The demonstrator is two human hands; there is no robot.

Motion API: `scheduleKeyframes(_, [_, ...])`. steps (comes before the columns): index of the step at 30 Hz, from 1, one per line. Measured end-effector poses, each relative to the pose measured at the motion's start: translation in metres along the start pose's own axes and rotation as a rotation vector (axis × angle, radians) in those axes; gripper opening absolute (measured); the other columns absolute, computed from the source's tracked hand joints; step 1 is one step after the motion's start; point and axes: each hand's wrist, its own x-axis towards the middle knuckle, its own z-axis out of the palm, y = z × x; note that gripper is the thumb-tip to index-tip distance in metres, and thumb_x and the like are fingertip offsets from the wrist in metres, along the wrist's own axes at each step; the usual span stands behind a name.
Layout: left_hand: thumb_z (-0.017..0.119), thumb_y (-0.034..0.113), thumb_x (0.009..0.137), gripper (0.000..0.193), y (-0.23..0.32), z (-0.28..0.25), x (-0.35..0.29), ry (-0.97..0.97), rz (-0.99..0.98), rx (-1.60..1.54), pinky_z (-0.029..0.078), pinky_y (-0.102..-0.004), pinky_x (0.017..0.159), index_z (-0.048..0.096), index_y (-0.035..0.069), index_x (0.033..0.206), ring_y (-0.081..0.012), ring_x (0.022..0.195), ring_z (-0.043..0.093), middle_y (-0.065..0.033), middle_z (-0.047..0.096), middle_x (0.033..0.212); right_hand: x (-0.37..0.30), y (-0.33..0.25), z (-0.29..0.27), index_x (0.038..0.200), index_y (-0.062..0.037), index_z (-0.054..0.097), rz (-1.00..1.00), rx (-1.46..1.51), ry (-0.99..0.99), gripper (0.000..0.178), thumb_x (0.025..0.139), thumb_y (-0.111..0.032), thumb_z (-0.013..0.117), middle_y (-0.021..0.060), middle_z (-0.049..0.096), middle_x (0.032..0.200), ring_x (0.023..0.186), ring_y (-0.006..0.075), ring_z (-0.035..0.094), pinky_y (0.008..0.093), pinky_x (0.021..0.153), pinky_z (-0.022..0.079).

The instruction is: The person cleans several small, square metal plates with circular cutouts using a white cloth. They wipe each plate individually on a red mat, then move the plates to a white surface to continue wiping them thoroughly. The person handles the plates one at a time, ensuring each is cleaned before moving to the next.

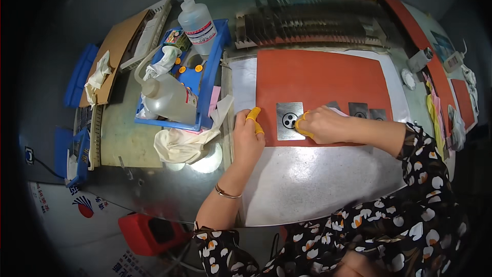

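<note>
A square silvery metal plate (283, 132) with a round black emblem lies on an orange-red mat (318, 77). My right hand (328, 125), with yellow finger cots, reaches over the plate's right edge, fingertips pressed together near the emblem. A pale scrap (333, 105) shows behind that hand; whether my fingers grip it is hidden. At the mat's left edge rests my left hand (248, 136), also in yellow finger cots, its thumb and forefinger apart and nothing between them. More metal plates (359, 109) lie on the mat beyond my right wrist, partly covered by it.
To the left, a blue tray (205, 97) holds two squeeze bottles (197, 25) and small orange round pieces. A crumpled white cloth (187, 143) lies in front of it. Behind the mat stands a slotted rack (307, 28) of thin upright plates. A red stool (148, 233) is below.
</note>
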Motion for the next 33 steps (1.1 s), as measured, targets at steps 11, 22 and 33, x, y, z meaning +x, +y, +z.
scheduleKeyframes(11, [0.048,-0.009,0.076,0.038,0.006,-0.003,0.005,-0.041,0.011,-0.024,0.043,-0.0356,0.084,0.057,0.000,0.111,-0.0343,0.096,0.053,-0.0168,0.053,0.105,-0.061,-0.031,-0.009,0.078,-0.0007,0.055,-0.107,0.083,0.187,0.012,0.077,-0.012,0.056,0.0152,0.059,0.069,0.068,0.0337,0.061,0.0443,0.059,0.048])
scheduleKeyframes(22, [0.055,0.006,0.083,0.044,-0.021,0.024,0.006,0.049,-0.049,-0.038,0.039,-0.0360,0.093,0.045,-0.005,0.125,-0.0286,0.109,0.049,-0.0192,0.048,0.123,-0.379,0.102,-0.079,0.086,-0.0039,0.059,1.079,-0.170,0.400,0.018,0.078,-0.020,0.058,0.0169,0.063,0.075,0.070,0.0340,0.062,0.0441,0.062,0.048])
scheduleKeyframes(33, [0.081,0.040,0.057,0.099,0.202,0.107,0.043,-0.625,0.344,0.253,0.012,-0.0504,0.109,0.033,0.001,0.135,-0.0352,0.134,0.022,-0.0179,0.032,0.141,-0.502,0.186,-0.106,0.111,-0.0058,0.061,0.992,-0.819,0.681,0.042,0.071,-0.017,0.065,0.0157,0.063,0.097,0.094,0.0345,0.057,0.0401,0.080,0.046])
